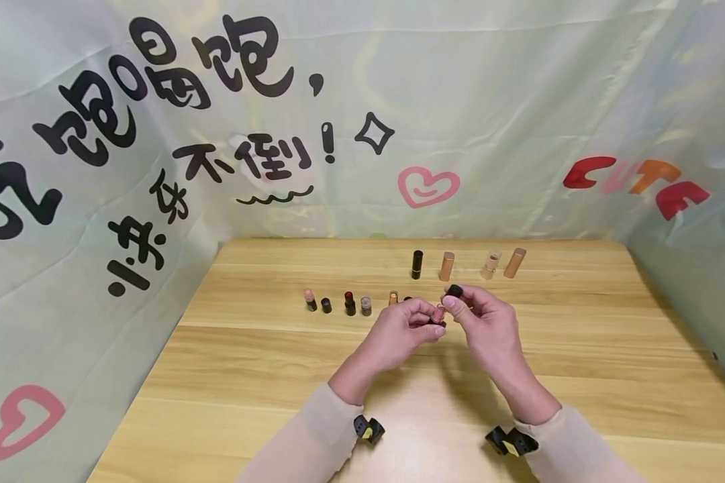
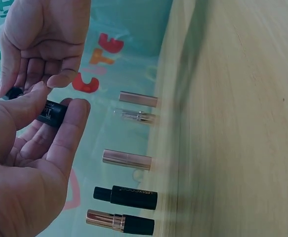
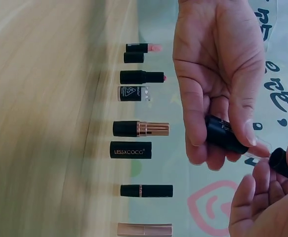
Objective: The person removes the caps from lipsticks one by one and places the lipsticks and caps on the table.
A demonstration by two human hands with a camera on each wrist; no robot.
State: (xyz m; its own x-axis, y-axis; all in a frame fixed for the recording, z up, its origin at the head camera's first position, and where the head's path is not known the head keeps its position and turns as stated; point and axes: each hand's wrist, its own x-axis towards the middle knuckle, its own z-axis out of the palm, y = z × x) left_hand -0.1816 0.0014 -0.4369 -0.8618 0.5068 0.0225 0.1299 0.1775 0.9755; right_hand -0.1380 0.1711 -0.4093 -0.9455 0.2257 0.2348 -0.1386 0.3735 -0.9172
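Both hands meet over the table in the head view. My left hand (image 1: 399, 332) holds a black lipstick tube (image 3: 225, 134) with pale lettering between thumb and curled fingers, its pinkish end (image 1: 439, 312) pointing up. My right hand (image 1: 489, 323) pinches a small black cap (image 1: 454, 290) just above and right of that end. In the right wrist view the cap's open mouth (image 3: 278, 159) faces the lipstick, apart from it. Just behind the left hand, a gold-and-black lipstick (image 3: 146, 129) and a black cap marked LESSXCOCO (image 3: 130, 150) stand on the table.
At the left of the front row stand an uncapped pink lipstick (image 1: 310, 299), a black cap (image 1: 326, 306), a red lipstick (image 1: 350, 304) and a clear-ended cap (image 1: 366, 306). Farther back are a black tube (image 1: 417, 265), two rose-gold tubes (image 1: 446, 267) and a clear-topped one (image 1: 491, 265). Printed cloth (image 1: 507, 100) hangs behind.
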